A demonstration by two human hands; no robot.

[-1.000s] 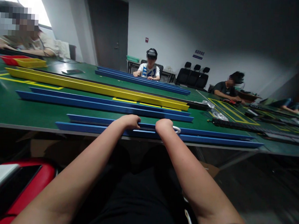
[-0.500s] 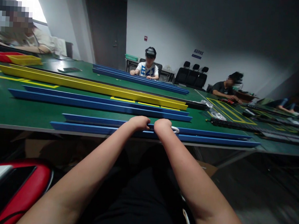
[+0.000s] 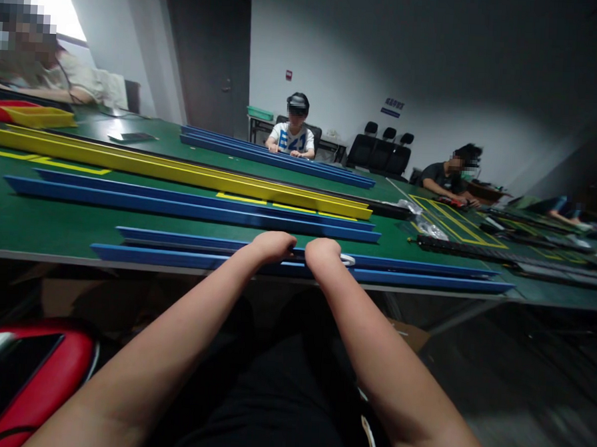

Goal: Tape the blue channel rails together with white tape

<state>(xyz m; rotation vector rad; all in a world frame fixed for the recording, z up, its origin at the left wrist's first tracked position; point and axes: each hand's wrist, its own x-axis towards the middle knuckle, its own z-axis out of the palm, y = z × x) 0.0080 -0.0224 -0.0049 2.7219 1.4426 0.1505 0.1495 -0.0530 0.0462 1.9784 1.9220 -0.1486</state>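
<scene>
My left hand (image 3: 274,246) is bent down over the nearest pair of blue rails (image 3: 176,257), its fingers curled and mostly hidden. Whatever it pinches is too small or too covered to make out. Close to its right, my right hand (image 3: 323,253) is closed above the same rails. A white ring, looking like a roll of tape (image 3: 347,260), sticks out from the right hand's far side. Most of the right fingers are hidden behind the back of the hand. The blue rails lie lengthwise along the front edge of the green table (image 3: 68,228).
Behind lie another blue rail pair (image 3: 194,211) and long yellow rails (image 3: 181,174). Black strips (image 3: 457,248) and clear plastic wrap (image 3: 431,229) are to the right. A person (image 3: 294,133) sits opposite; others work left and right. A red stool (image 3: 70,385) stands at lower left.
The view has shifted slightly, so the rails appear a little further left. Both hands keep nearly the same pose over the nearest blue rails, and the white roll stays beside the right hand.
</scene>
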